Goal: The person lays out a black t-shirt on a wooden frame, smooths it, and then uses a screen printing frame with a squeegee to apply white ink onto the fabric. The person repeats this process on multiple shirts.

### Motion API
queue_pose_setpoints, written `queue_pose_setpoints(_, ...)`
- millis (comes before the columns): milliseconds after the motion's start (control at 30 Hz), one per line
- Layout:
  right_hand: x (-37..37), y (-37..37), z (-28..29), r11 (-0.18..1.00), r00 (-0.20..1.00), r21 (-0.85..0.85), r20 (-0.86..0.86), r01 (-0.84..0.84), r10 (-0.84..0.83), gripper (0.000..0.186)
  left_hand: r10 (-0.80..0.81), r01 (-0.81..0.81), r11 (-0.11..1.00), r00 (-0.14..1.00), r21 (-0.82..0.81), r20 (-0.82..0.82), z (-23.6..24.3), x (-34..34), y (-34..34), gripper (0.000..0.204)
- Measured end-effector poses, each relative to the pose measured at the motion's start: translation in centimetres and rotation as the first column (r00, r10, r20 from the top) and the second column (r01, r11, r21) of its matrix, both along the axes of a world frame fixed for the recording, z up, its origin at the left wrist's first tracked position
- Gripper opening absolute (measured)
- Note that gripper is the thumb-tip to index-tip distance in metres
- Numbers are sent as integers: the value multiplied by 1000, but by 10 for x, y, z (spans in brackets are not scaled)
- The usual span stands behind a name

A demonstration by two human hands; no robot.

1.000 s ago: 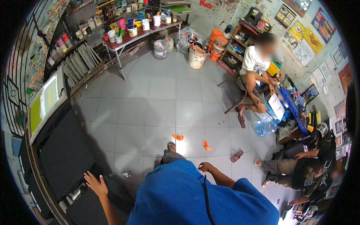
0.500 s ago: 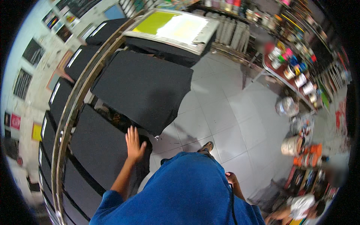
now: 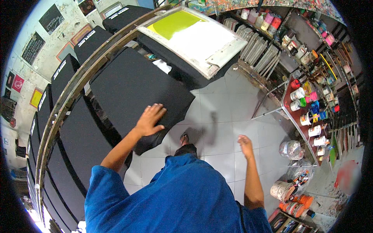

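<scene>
Reaching over a black cloth (image 3: 130, 83), the left hand (image 3: 150, 120) has its fingers apart; the right hand (image 3: 245, 146) hangs loosely half-curled above the tiled floor (image 3: 219, 167).

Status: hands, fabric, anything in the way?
Left hand spread over black fabric, contact unclear. Right hand over tiled floor. Screen frame beyond, clear of hands.

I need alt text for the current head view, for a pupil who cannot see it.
The left hand is on or just above black cloth, the right hand over a tiled floor. Beyond lies a framed screen with a green patch; at right, pots crowd a table.
</scene>
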State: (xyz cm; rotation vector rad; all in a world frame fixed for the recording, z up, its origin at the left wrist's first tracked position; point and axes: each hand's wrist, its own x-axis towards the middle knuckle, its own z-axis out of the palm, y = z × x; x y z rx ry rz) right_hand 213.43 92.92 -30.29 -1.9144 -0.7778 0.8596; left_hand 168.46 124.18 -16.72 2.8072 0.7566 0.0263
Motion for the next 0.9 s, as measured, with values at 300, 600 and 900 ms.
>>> queue_pose_setpoints(300, -3, 82, 0, 896, 903, -139, -142, -423, 405, 38, 236, -235, 970, 972, 62, -19, -12, 113, 35, 98)
queue_pose_setpoints(600, 197, 178, 52, 996, 996, 26, 18, 83, -83, 27, 389, -146, 875, 781, -462, 489, -25, 214, 94, 78)
queue_pose_setpoints(900, 363, 466, 133, 970, 952, 208, 301, -124, 57, 41, 883, -518, 459, 178, -722, 434, -13, 294, 122, 54)
